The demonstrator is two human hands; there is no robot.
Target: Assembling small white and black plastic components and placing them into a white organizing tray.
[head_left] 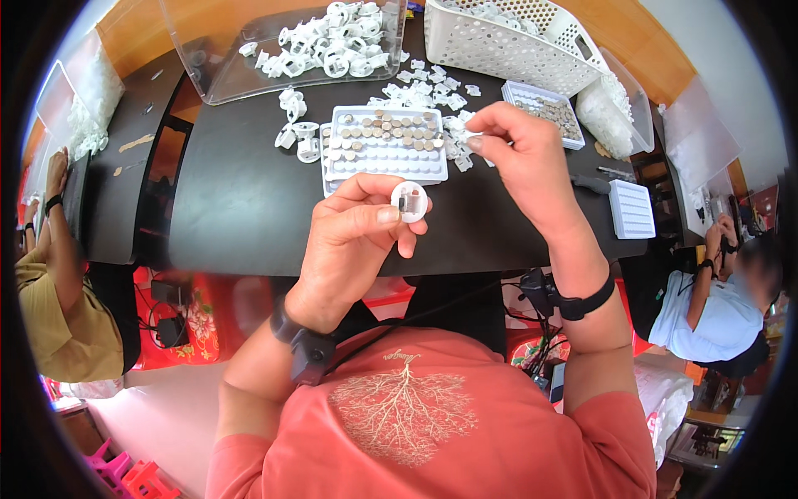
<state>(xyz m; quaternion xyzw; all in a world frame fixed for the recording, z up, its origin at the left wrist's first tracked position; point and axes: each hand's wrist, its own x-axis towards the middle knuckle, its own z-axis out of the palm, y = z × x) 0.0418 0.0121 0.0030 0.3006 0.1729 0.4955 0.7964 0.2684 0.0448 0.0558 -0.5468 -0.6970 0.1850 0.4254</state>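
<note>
My left hand [353,229] pinches a small round white plastic housing [410,202] between thumb and fingers, above the table's near edge. A dark piece and an opening show in the housing's middle. Further right and farther off, my right hand [524,154] has thumb and forefinger drawn together over the edge of a pile of small white plastic parts [420,90]. Whatever sits between those fingertips is too small to make out. Between the hands lies a pale blister tray [391,170] with small round metal discs, like button cells, in its far rows.
At the back, a clear bin [220,91] holds a heap of white housings, with several more [307,150] beside the tray. A white perforated basket [507,50] stands back right, near another disc-filled tray [544,112]. Another pale tray [632,209] lies right. People sit on both sides.
</note>
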